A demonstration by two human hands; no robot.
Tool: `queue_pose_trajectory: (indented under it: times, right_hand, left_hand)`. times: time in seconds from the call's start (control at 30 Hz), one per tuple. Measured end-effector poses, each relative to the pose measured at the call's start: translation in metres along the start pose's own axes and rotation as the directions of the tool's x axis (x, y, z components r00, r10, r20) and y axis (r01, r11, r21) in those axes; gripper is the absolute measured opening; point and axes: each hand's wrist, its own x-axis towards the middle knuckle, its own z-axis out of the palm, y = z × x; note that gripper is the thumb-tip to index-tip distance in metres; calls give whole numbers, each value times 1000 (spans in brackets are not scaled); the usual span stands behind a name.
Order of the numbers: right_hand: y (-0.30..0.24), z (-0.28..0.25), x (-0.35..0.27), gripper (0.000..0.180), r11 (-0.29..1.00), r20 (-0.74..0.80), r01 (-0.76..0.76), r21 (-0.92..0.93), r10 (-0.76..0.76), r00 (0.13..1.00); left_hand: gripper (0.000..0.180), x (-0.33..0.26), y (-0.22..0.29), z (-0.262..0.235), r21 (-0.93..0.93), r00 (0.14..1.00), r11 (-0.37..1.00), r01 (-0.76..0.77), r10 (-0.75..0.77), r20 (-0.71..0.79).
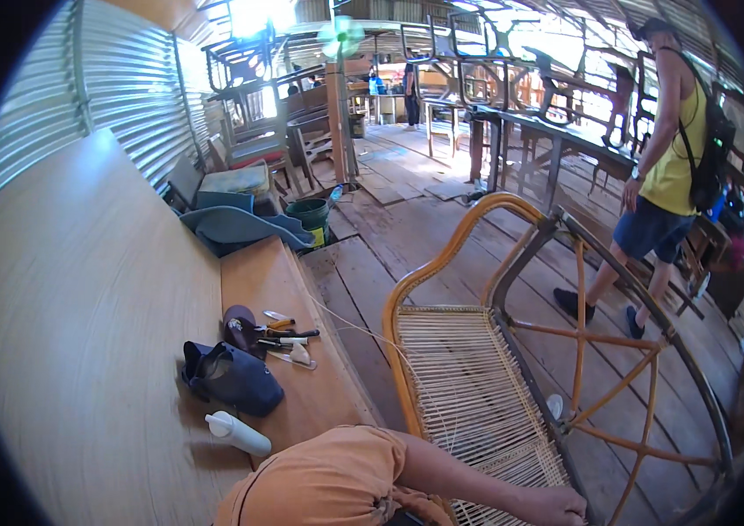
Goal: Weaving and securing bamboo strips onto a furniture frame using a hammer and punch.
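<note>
My left hand (pixel 556 507) rests at the lower edge of the view, at the near end of a woven seat panel (pixel 468 377) of pale cane strands. Its fingers are curled closed; what they grip, if anything, is hidden. The panel belongs to a rattan chair (pixel 407 289) with a bent, glossy brown frame and crossed struts (pixel 581 333). A loose cane strand (pixel 350 326) trails from the frame toward the wooden bench. My left arm in an orange sleeve (pixel 328 469) reaches across from the lower middle. My right hand is out of view.
On the wooden bench (pixel 254 272) lie orange-handled pliers (pixel 282 323), other small tools, a dark blue bag (pixel 236 381) and a white bottle (pixel 239 433). A green bucket (pixel 311 215) stands beyond. A person in a yellow top (pixel 674 131) walks at right, near stacked tables and chairs (pixel 556 114).
</note>
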Motion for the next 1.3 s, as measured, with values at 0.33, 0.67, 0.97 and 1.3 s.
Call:
queue_pose_trajectory:
  times: [0.33,0.67,0.97,1.3]
  right_hand:
    - [-25,-68,-35,37,975,-177,-72,208,110,978]
    - [9,-85,-9,31,904,-285,-47,425,183,941]
    - [30,-39,60,22,706,-222,-20,708,250,942]
    - [31,-57,57,9,572,-275,95,815,237,932]
  left_hand:
    - [26,-47,-34,-27,268,965,950,-162,209,-158]
    - [29,-91,-101,-99,613,964,755,233,-97,-248]
    - [24,-126,-75,-158,399,807,722,565,-385,-447]
    - [22,-166,-46,-202,522,712,484,702,-474,-517]
